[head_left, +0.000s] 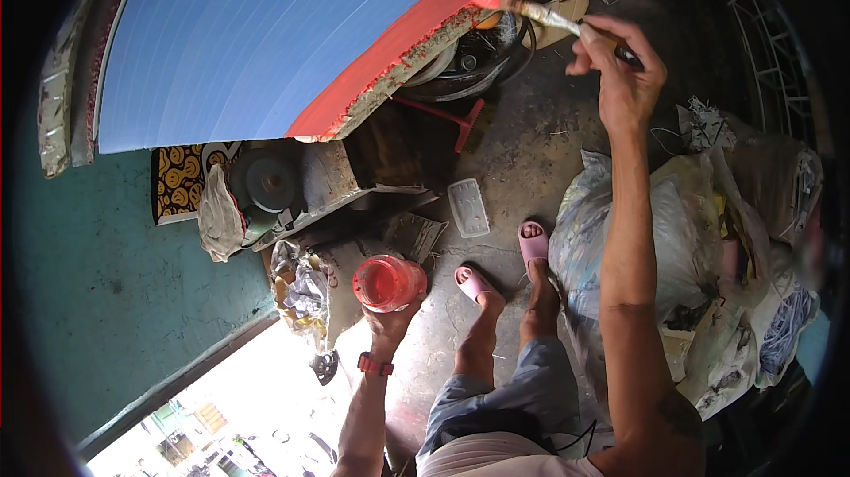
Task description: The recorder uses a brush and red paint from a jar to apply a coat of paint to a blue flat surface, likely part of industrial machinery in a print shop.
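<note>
My right hand (pixel 624 65) is raised at the upper right, its fingers closed round a paintbrush (pixel 542 14). Red paint coats the bristles, which lie against or very close to the edge of a large blue panel (pixel 266 43); I cannot tell whether they touch. A red painted band (pixel 416 30) runs along that panel's lower right side, with a rough, paint-speckled rim below it. Lower down, my left hand (pixel 390 322) grips a clear container of red paint (pixel 382 283) from beneath, open side up. An orange-red watch (pixel 375 364) is on my left wrist.
Bulky plastic bags (pixel 620 238) crowd the floor to my right. A clear plastic tray (pixel 468 208) lies ahead of my feet, near a red-handled floor tool (pixel 467 127). Shelving with a grey round object (pixel 270 183) stands against the teal wall (pixel 133 282) at left.
</note>
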`<state>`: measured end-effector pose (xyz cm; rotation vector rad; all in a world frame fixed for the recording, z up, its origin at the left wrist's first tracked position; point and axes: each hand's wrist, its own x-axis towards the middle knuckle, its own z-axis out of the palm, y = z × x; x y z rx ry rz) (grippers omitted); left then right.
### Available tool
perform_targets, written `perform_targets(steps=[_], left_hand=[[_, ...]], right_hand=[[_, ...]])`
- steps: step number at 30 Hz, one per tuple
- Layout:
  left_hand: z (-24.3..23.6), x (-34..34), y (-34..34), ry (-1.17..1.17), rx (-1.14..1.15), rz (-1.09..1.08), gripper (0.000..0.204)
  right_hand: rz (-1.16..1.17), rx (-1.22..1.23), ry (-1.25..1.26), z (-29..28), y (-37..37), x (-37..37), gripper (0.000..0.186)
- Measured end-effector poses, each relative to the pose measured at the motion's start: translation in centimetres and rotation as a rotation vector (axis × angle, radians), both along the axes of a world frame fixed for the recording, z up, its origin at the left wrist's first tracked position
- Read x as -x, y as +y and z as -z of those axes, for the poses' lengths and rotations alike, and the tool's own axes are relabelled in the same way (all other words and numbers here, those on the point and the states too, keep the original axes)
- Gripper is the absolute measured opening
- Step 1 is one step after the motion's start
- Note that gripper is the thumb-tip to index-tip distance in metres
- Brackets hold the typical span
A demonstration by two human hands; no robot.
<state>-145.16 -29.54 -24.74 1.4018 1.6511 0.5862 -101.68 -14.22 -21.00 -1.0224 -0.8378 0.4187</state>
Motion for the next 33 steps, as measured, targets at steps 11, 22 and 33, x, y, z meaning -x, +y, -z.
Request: perform_targets(steps=[11, 22, 33], left_hand=[[-0.4, -2.6, 1.4, 0.047, -0.044, 0.079, 0.08], [0.3, -3.0, 0.8, 0.046, 0.003, 0.071, 0.082], [-0.4, -4.8, 1.7, 0.049, 0.004, 0.082, 0.084]], right_hand=[[-0.22, 0.051, 0.472, -0.4, 2.6, 8.3, 0.015], [-0.011, 0.067, 0.48, -1.6, 0.7, 0.9, 0.023], [0.143, -0.09, 0.47, -0.3, 3.4, -2.8, 0.017]])
